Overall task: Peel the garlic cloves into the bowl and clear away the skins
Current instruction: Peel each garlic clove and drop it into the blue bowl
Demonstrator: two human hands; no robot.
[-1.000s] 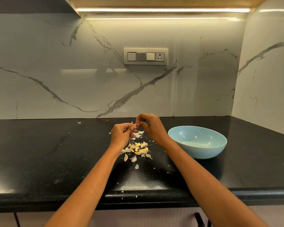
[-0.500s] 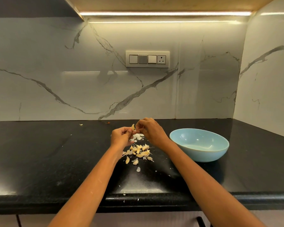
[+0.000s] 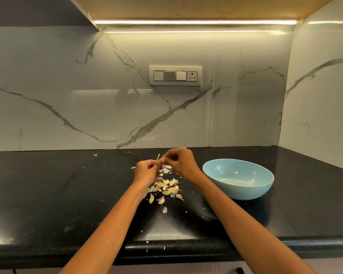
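Observation:
Above the black counter (image 3: 48,194), my left hand (image 3: 147,171) grips a garlic clove whose pale stem end (image 3: 158,156) sticks up past my fingers. Meeting it from the right, my right hand (image 3: 181,162) pinches at the top of that same clove. Just below both hands lies a pile of several unpeeled garlic cloves (image 3: 167,187). Loose white skins (image 3: 165,169) lie behind the pile. A light blue bowl (image 3: 238,178) stands to the right of the pile, and I see nothing in it.
Small skin flakes (image 3: 164,209) are scattered toward the counter's front edge (image 3: 166,248). A marble backsplash with a switch plate (image 3: 175,75) rises behind, and a side wall (image 3: 321,115) closes off the right end of the counter.
The view has tilted slightly, so the scene sits lower in frame. Both hands stay together on the clove, and its stem end now shows above my left fingers.

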